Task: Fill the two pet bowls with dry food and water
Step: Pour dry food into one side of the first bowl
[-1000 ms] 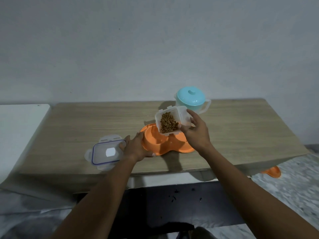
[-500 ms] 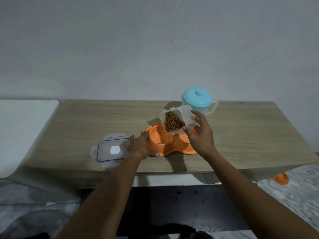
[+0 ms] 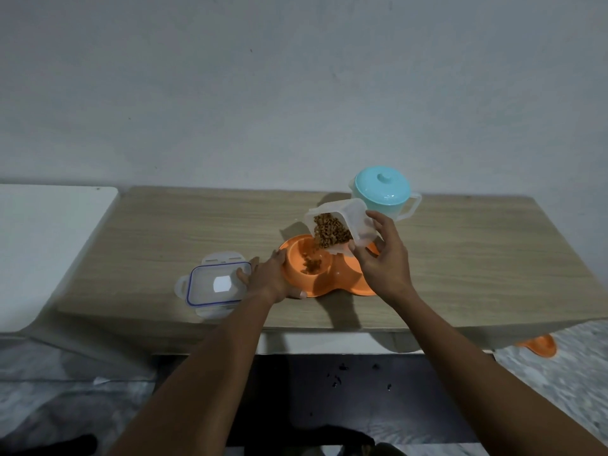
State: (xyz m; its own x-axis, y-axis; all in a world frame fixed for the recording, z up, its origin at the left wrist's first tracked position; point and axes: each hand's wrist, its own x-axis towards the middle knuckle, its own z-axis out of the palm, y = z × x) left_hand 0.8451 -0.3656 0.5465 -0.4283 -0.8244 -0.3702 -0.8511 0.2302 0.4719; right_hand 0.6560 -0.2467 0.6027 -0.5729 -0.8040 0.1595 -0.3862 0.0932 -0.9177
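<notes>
Pale wood-grain table fills the middle band of the frame, grey wall above, dark floor below. On it, right of centre, sits the orange double pet bowl — one moulded piece with two wells. Upper right of the bowl stands a teal lidded jug, clear body, handle to the right; presumably the water, untouched. Left of centre lies the clip-lock lid, flat, blue seal showing. The right hand is clamped around a clear food container, fingers on the far wall and thumb low on the near corner, tilted mouth-down toward the left well. The left hand is pressed open against the bowl's left rim, steadying it, fingertips just touching the lid's edge. Kibble banks against the lowered lip and a scatter of it already lies in the left well; the right well is mostly hidden behind the right hand, so its contents cannot be told. Handling judgement: the container looks thin, stiff plastic, light even when loaded, smooth-walled — a grip across opposite walls near the base gives tilt control. Kibble is dry and loose, pours in surges and bounces. The bowl looks light enough to skate on the smooth top, hence the bracing hand.
</notes>
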